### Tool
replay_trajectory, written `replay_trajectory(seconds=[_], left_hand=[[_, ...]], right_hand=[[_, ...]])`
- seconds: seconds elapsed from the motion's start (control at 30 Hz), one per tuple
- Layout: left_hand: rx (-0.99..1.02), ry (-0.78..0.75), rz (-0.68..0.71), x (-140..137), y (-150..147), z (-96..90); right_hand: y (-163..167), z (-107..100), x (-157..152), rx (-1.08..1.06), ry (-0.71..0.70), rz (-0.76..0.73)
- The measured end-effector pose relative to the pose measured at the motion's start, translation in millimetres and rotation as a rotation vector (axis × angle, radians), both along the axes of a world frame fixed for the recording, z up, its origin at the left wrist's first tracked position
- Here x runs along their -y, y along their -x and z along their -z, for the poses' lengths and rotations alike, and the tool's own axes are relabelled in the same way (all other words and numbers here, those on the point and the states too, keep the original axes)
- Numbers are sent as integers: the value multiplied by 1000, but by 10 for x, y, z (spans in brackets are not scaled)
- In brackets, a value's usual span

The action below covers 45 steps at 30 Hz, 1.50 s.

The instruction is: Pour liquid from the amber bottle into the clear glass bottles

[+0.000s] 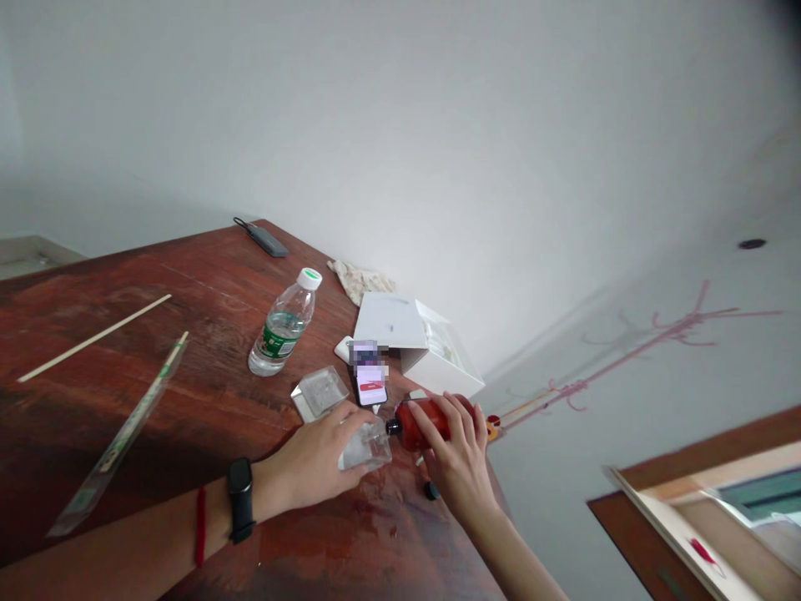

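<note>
My left hand (329, 451) is wrapped round a small clear container (370, 448), which is tilted above the wooden table. My right hand (455, 442) grips a reddish-brown bottle (410, 427) that lies nearly level in the air. The bottle's dark neck points left and meets the rim of the clear container; whether liquid is flowing cannot be made out. Just below my right hand, a small black cap (431, 490) rests on the table. Behind my left hand sits a clear square case (321, 391). A phone (371, 386) with a lit screen lies just beyond both hands.
On the dark red table (206, 401) stands a capped water bottle (284, 325). Left of it lie a bare chopstick (93, 338) and wrapped chopsticks (125, 434). An open white box (438, 351), a cloth (360, 280) and a grey device (266, 240) line the wall side. A pink coat stand (626, 359) is beyond.
</note>
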State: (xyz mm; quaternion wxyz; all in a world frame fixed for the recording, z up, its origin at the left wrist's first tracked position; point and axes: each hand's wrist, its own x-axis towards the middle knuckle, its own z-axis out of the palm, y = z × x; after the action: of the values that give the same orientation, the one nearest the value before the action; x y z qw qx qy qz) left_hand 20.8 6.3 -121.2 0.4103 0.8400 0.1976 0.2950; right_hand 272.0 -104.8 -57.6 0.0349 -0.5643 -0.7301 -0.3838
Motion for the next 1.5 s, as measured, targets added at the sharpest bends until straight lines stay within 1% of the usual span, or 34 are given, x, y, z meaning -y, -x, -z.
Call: replay_trajectory(seconds=[0.33,0.73,0.87,1.17,1.5], left_hand=[[-5,13,3,-4,6,14],[13,34,5,-10,-11,24],[16,38,0,-12,-11,29],[23,42,-4,-12,-24,43],[10,49,-2,-12,-9,30]], right_hand=[[-41,-12,-5,32,22,-14],[34,-24,8,5,33,-6],[90,-33,8,-26,14,15],[56,-56,-1,41,38,0],[111,-90,5,26,38,-6]])
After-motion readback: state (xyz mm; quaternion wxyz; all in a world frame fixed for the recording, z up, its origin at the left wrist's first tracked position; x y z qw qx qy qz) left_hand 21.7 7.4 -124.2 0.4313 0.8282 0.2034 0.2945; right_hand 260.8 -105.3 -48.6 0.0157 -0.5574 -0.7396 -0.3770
